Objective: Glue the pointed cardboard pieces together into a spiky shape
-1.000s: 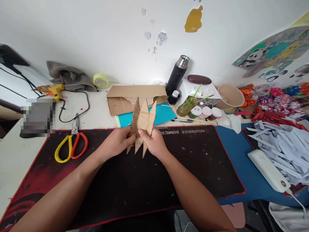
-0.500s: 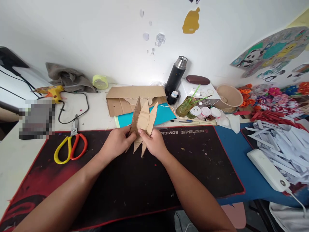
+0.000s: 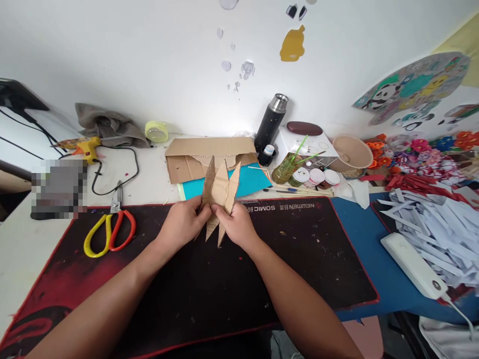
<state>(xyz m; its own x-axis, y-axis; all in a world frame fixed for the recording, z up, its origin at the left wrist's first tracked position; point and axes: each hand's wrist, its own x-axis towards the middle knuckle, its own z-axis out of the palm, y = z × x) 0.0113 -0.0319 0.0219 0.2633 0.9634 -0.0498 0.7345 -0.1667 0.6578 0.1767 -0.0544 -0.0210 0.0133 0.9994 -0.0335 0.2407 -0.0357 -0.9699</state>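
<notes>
A brown cardboard piece [image 3: 220, 188] with several pointed spikes stands upright above the black desk mat [image 3: 307, 259]. My left hand [image 3: 183, 223] pinches its left side with closed fingers. My right hand [image 3: 236, 227] grips its right side, thumb pressed on the front. The spikes point up toward the wall and down between my hands. Both forearms reach in from the bottom edge.
Yellow and red scissors [image 3: 110, 231] lie on the mat's left. A yellow glue gun [image 3: 87, 146] and cord sit at back left. Flat cardboard [image 3: 209, 152], teal paper, a black flask [image 3: 271, 121], paint pots and a bowl [image 3: 352, 153] line the back. White paper strips [image 3: 437, 219] and a power strip [image 3: 411, 264] lie right.
The cardboard piece's spikes have closed slightly together and my hands have shifted a little. The camera has tilted a bit, so the view moved down.
</notes>
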